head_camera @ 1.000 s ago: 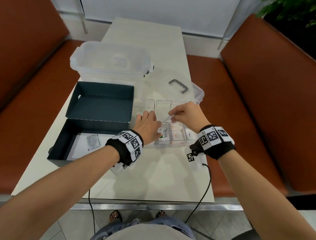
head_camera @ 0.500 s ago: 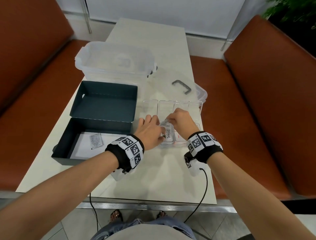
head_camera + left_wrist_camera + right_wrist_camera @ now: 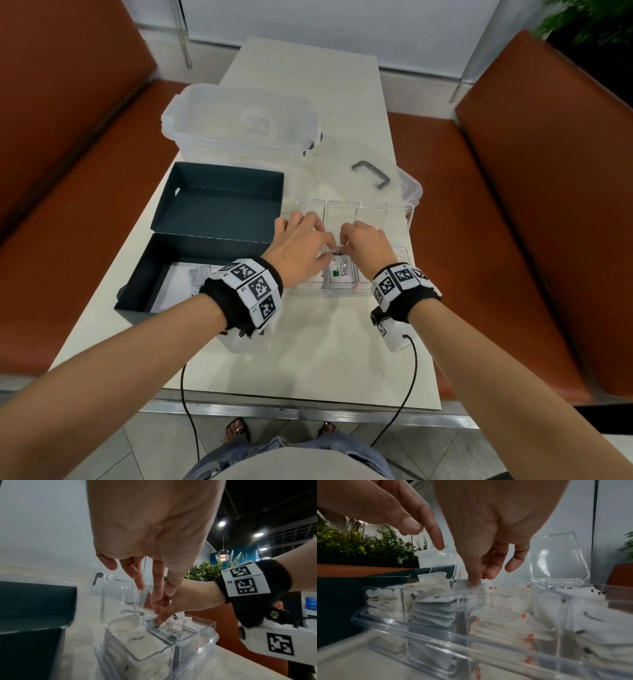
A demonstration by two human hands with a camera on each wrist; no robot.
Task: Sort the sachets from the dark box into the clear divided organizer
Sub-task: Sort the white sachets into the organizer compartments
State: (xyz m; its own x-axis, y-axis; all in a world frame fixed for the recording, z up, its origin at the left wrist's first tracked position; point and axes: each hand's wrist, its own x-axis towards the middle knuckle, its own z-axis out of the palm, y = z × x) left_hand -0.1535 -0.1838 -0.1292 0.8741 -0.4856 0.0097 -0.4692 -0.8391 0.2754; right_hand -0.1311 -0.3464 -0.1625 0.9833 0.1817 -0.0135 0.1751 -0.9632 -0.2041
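Head view: both hands meet over the clear divided organizer [image 3: 407,214], which stands on the pale surface [image 3: 325,349] just right of the dark box [image 3: 191,246]. The left hand [image 3: 298,246] and right hand [image 3: 368,245] converge above the second compartment from the left, where a white sachet [image 3: 342,272] printed "Stevia" lies on top of a stack. Left-wrist view: the right hand's thumb and forefinger are closed in a pinch on the far edge of this sachet [image 3: 173,632]; the left hand's fingers [image 3: 137,577] point downward, fairly straight, and whether they touch the sachet cannot be told. Right-wrist view: neighbouring compartments hold stacked sachets, some with red marks [image 3: 505,622]. The organizer's lids stand raised at the back. One sachet [image 3: 198,275] lies in the dark box on a white sheet. A large clear tub [image 3: 239,120] sits farther back, its lid [image 3: 370,174] with a grey handle beside it.
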